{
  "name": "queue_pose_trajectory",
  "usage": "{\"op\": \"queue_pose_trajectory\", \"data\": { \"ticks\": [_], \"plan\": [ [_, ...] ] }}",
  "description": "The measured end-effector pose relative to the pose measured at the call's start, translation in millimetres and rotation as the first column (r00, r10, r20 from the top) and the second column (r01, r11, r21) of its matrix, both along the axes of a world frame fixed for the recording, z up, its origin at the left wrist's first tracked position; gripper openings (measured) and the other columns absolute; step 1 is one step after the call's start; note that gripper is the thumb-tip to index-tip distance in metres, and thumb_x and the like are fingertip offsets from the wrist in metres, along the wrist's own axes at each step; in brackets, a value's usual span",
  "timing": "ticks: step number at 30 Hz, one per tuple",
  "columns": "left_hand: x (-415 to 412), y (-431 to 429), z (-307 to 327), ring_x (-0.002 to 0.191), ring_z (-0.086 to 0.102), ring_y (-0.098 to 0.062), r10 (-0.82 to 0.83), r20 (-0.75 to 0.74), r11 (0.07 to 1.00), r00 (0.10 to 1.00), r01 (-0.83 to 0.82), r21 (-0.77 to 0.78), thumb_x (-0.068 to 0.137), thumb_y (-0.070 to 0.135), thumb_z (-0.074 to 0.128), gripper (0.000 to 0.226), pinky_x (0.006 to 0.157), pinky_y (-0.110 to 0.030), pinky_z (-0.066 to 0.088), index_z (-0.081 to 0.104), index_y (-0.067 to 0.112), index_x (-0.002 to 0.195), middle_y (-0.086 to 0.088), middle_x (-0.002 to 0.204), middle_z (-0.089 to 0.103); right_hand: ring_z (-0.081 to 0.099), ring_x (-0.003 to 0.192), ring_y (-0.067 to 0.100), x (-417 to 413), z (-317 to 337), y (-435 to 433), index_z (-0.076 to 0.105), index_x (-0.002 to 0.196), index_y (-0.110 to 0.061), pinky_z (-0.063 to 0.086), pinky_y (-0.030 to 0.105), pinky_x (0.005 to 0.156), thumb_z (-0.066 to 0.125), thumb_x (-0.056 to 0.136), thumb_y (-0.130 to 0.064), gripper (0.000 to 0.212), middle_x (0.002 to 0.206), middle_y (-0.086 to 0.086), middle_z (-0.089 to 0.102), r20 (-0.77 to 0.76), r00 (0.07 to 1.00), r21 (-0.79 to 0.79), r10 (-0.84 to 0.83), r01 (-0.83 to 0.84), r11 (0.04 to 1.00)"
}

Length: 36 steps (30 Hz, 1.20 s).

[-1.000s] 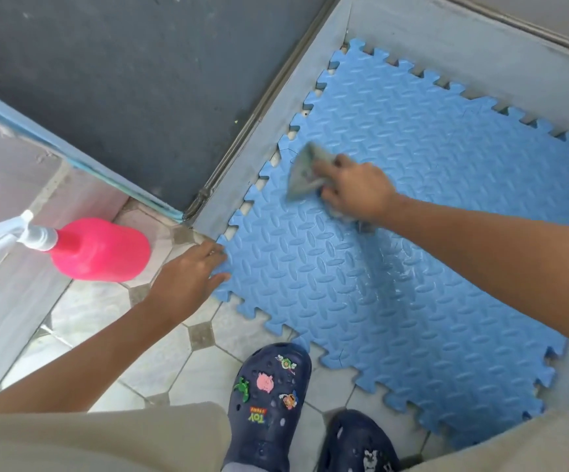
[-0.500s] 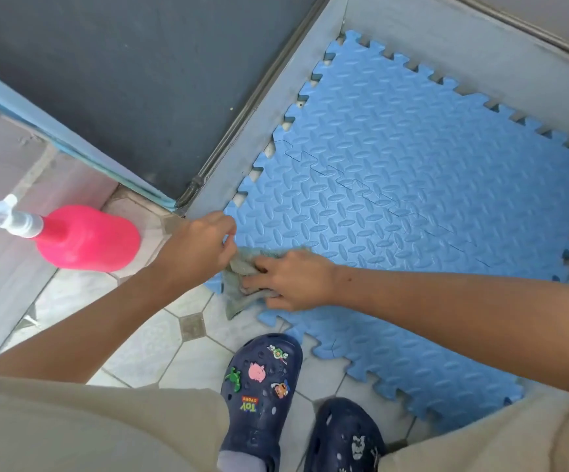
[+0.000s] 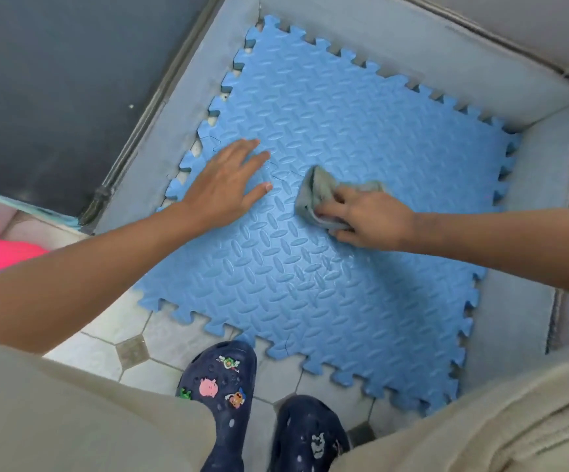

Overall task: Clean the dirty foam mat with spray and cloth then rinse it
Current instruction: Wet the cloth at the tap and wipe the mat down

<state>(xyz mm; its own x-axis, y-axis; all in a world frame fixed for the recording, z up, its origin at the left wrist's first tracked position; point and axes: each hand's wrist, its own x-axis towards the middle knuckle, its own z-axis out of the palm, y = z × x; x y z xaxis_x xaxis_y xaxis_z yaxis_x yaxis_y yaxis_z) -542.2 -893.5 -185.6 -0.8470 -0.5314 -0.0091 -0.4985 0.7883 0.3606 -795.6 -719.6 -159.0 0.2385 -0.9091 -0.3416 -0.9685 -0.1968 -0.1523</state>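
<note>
Mat (image 3: 327, 267) lies flat on tiled floor. Left hand (image 3: 225, 185), fingers spread, presses its left side, probably to pin it, while right hand (image 3: 368, 216) scrunches grey cloth (image 3: 313, 189) mid-mat, scrubbing.

Home entryway, tiled floor (image 3: 160, 338), door threshold (image 3: 160, 131)

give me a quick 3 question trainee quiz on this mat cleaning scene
1. True or false: the left hand lies flat and open on the foam mat.
2. Which hand presses the cloth on the mat? A) left B) right C) both
3. Fill in: the pink spray bottle is at the picture's ____ edge.

Key: 1 true. 2 B, the right hand. 3 left.
</note>
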Motion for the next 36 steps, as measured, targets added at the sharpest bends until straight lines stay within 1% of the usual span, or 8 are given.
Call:
{"op": "queue_pose_trajectory", "data": {
  "ticks": [8,12,18,23,27,29,33,36],
  "plan": [
    [-53,-15,-21,0.152,0.013,-0.031,-0.042,0.097,0.999,0.994,0.043,-0.003,0.100,0.057,0.040,0.067,0.121,-0.054,0.010,0.027,0.021,0.155,-0.009,0.164,0.018,0.062,0.058,0.035,14,0,133,0.054,0.130,-0.030,0.038,0.033,0.046,0.064,0.085,-0.054,0.052,0.107,0.009,0.057,0.194,0.889,0.241,0.415,-0.453,0.858],
    [-56,-10,-32,0.150,0.016,-0.035,-0.026,0.111,0.996,0.993,0.035,-0.081,0.097,0.061,0.031,0.071,0.119,-0.057,0.009,0.029,0.018,0.154,-0.012,0.163,0.021,0.065,0.067,0.036,-37,-5,106,0.056,0.129,-0.033,0.041,0.031,0.053,0.048,0.086,-0.055,0.049,0.114,0.007,0.060,0.040,0.998,0.026,-0.039,0.038,0.999],
    [-55,-9,-32,0.150,0.016,-0.035,-0.020,0.106,0.994,0.994,0.031,-0.102,0.097,0.063,0.028,0.073,0.119,-0.056,0.010,0.028,0.018,0.154,-0.012,0.162,0.022,0.063,0.101,0.036,-21,-3,73,0.058,0.133,-0.026,0.047,0.040,0.083,0.058,0.089,-0.037,0.046,0.117,0.008,0.060,0.152,0.573,-0.050,-0.805,0.818,0.573],
    [-55,-8,-34,0.151,0.012,-0.032,-0.018,0.096,0.994,0.995,0.028,-0.103,0.096,0.065,0.026,0.074,0.120,-0.047,0.000,0.026,0.020,0.155,-0.011,0.163,0.020,0.065,0.088,0.033,57,3,145,0.058,0.131,-0.031,0.047,0.038,0.071,0.064,0.084,-0.040,0.049,0.116,0.006,0.057,0.238,0.890,0.138,-0.388,0.365,0.921],
    [-55,-9,-34,0.152,0.009,-0.030,0.001,0.085,0.996,0.996,0.007,-0.089,0.095,0.068,0.024,0.075,0.113,-0.027,-0.021,0.024,0.023,0.155,-0.009,0.164,0.017,0.063,0.086,0.030,57,-3,202,0.053,0.134,-0.035,0.050,0.038,0.067,0.064,0.084,-0.047,0.052,0.111,0.006,0.055,0.227,0.932,0.223,-0.281,0.231,0.947],
    [-54,-10,-35,0.152,0.008,-0.029,0.009,0.079,0.996,0.997,-0.002,-0.093,0.095,0.068,0.023,0.075,0.113,-0.028,-0.021,0.023,0.023,0.155,-0.008,0.164,0.016,0.065,0.089,0.032,32,-9,213,0.053,0.134,-0.037,0.051,0.038,0.070,0.060,0.085,-0.049,0.051,0.112,0.007,0.057,0.192,0.838,0.082,-0.511,0.505,0.859],
    [-54,-9,-36,0.152,0.010,-0.031,-0.003,0.077,0.995,0.997,0.011,-0.100,0.096,0.066,0.027,0.073,0.119,-0.044,-0.005,0.025,0.022,0.155,-0.010,0.164,0.018,0.064,0.102,0.036,-26,-11,207,0.053,0.138,-0.034,0.051,0.039,0.087,0.062,0.092,-0.036,0.046,0.119,0.009,0.057,0.175,0.274,-0.084,-0.946,0.961,0.263],
    [-55,-9,-34,0.152,0.009,-0.030,-0.006,0.086,0.996,0.996,0.013,-0.088,0.096,0.068,0.026,0.074,0.117,-0.037,-0.013,0.024,0.023,0.155,-0.009,0.164,0.017,0.062,0.103,0.037,-6,-6,206,0.056,0.136,-0.024,0.052,0.042,0.088,0.060,0.093,-0.037,0.046,0.122,0.011,0.056,0.129,0.309,-0.075,-0.942,0.950,0.302]
  ]
}}
